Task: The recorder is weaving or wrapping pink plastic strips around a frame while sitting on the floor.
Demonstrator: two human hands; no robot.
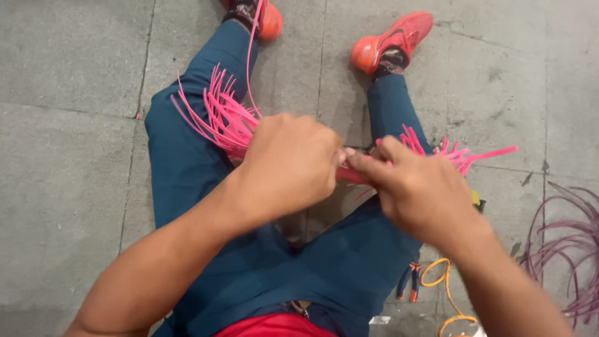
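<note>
View from above of a person sitting on a grey concrete floor (68, 143), its slabs divided by thin dark seams and marked with small stains. The person's legs, in dark blue trousers (181, 162), stretch away from the camera, ending in bright orange shoes (393, 40) near the top edge. A strip of red shirt shows at the bottom.

Both hands meet over the lap, around a bundle of bright pink plastic strips (228, 118). The left hand (290, 165) is closed in a fist around the middle of the bundle; the strips fan out loose beyond it, up and to the left over the left thigh, with one long strip reaching up towards the left shoe. The right hand (424, 190) is also curled closed, its fingers (368, 165) pinching the bundle just beside the left fist, the two hands almost touching. More pink strip ends stick out to the right behind the right hand, over the right knee.

On the floor at the right lie a loose coil of dull purple cord (571, 243), a loop of orange cord (440, 281), and a small pair of pliers (409, 281) with blue and orange handles beside the right thigh.
</note>
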